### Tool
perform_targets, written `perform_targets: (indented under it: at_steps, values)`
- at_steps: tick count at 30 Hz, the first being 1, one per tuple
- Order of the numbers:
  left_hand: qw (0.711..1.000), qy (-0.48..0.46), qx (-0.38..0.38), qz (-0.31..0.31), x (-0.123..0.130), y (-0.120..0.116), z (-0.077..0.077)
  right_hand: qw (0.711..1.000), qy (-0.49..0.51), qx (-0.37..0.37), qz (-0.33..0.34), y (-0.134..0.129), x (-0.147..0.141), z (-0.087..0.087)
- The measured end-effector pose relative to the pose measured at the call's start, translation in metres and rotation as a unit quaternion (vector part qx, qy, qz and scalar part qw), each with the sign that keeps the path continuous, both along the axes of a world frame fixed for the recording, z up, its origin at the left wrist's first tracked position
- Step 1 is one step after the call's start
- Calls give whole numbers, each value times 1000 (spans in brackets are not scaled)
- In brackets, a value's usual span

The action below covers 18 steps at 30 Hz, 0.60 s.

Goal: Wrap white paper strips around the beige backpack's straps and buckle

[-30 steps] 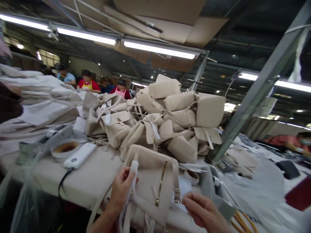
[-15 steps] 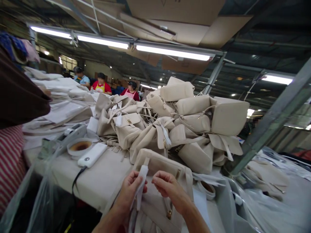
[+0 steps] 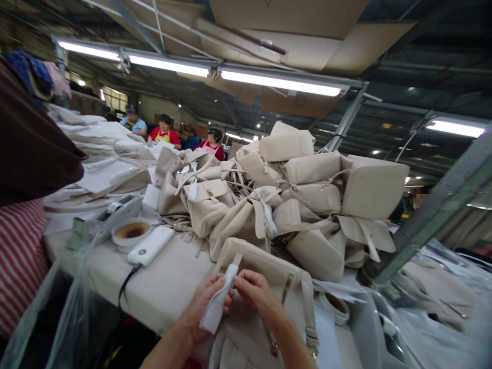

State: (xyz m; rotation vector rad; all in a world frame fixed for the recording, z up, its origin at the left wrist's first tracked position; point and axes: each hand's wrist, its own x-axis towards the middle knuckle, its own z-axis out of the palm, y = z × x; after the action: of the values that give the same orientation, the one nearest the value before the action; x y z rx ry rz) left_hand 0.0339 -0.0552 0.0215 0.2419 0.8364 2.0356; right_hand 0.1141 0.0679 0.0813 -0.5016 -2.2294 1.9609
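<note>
Three tube lights (image 3: 282, 83) hung in a row over my pale table (image 3: 175, 279), with cardboard sheets (image 3: 284, 23) overhead and one slanting steel post (image 3: 434, 210) to the right. The table bore a heap of beige bags (image 3: 265, 197), too tangled for me to count in full, and flat pale pieces (image 3: 103, 179) were stacked to its left. Beyond the heap I counted three co-workers (image 3: 166, 136); a fourth person (image 3: 407, 207) showed partly beside the post. At my left were one brown sleeve (image 3: 34, 138) and one striped garment (image 3: 21, 261). I had two tape rolls (image 3: 131, 230), one to either side, and one white device (image 3: 151, 246) with one black cable (image 3: 128, 282) near the left roll. One bag (image 3: 265, 261) lay directly before me at the table's front, under both hands. My left hand (image 3: 198, 306) was closed around one white wrap (image 3: 218, 307), a strap (image 3: 238, 259) showing above it; my right hand (image 3: 258, 292) had its fingertips together at the wrap's edge, and I could not tell whether they gripped it.
</note>
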Motion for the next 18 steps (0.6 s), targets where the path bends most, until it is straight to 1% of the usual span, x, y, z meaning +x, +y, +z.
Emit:
perform_targets:
  at_steps: [3, 6, 8, 12, 14, 16, 18]
  values:
    - [1000, 10, -12, 14, 1, 1, 1, 1000, -4, -3, -5, 2, -3, -6]
    - [999, 22, -21, 25, 5, 1, 4, 1000, -4, -24, 4, 5, 2, -6]
    - [998, 39, -23, 32, 8, 1, 5, 1000, -11, -23, 3, 6, 7, -2]
    - [996, 72, -25, 46, 12, 1, 7, 1000, -11, 9, -6, 4, 15, 11]
    - [996, 72, -31, 47, 13, 1, 7, 1000, -14, 13, -6, 4, 16, 13]
    - [996, 66, -35, 47, 11, 0, 8, 1000, -26, 14, -7, 5, 14, 9]
    - [997, 56, -34, 44, 10, 0, 8, 999, -39, 20, -17, 7, 11, 2]
